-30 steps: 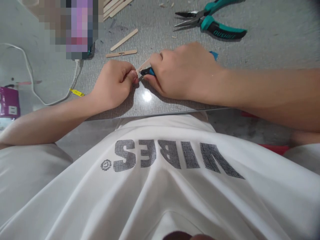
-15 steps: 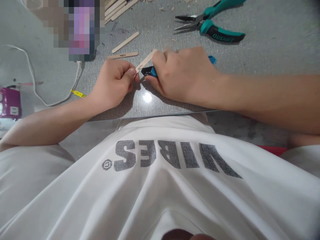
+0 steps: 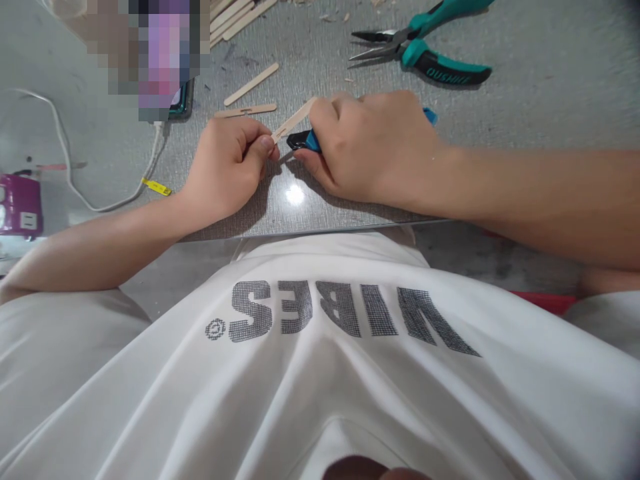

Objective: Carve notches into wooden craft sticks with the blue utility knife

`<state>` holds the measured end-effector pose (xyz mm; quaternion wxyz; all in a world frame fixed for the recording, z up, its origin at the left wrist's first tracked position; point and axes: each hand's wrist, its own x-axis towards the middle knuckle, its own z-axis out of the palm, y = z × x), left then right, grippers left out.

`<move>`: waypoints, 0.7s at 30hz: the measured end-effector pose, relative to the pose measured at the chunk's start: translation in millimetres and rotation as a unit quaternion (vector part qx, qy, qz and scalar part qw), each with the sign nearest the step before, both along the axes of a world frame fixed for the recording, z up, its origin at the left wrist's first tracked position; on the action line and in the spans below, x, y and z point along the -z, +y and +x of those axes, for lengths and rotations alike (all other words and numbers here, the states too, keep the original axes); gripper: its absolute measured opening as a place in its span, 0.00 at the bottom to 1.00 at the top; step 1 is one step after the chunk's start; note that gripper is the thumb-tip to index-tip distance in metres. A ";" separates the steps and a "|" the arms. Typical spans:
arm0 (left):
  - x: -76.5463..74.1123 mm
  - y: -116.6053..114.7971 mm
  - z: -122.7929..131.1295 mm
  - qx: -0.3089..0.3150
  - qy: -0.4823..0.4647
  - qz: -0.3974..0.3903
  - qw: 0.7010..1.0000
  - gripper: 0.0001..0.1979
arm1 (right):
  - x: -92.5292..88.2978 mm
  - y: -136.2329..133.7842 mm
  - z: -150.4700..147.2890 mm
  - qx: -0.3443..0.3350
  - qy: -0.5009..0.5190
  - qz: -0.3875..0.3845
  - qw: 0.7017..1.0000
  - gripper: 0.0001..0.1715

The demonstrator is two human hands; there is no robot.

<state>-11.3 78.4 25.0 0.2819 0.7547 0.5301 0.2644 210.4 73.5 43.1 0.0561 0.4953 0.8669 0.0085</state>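
Between the thumb and fingers of my left hand (image 3: 230,167) is a wooden craft stick (image 3: 296,121), slanting up to the right, with a notch in its edge near my thumb. My right hand (image 3: 375,143) is closed round blue-handled wire cutters (image 3: 299,140). Their black jaws point left, just below the notched part of the stick, with a small gap between. My right fingers hide most of the handles and may touch the stick's far end. Behind my left hand lies a second notched craft stick (image 3: 253,110), and beyond it a plain one (image 3: 251,85).
Green-and-black long-nose pliers (image 3: 425,53) lie spread at the back right of the grey table (image 3: 525,100). Several craft sticks (image 3: 235,19) are piled at the back, with wood chips nearby. A white cable (image 3: 70,177) runs from a phone (image 3: 181,100) on the left.
My right hand and the cutters have shifted slightly right, and the jaws have drawn away from the craft stick. My left hand has barely moved.
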 end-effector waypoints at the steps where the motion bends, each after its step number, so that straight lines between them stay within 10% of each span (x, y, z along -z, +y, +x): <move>1: 0.2 0.0 -0.2 0.002 0.002 0.003 1.000 0.14 | 0.1 0.0 0.1 0.000 0.002 -0.001 1.000 0.40; 21: 5.9 2.0 0.7 -0.009 0.082 0.046 0.996 0.15 | 2.4 -1.3 3.6 -0.002 -0.023 0.023 0.999 0.39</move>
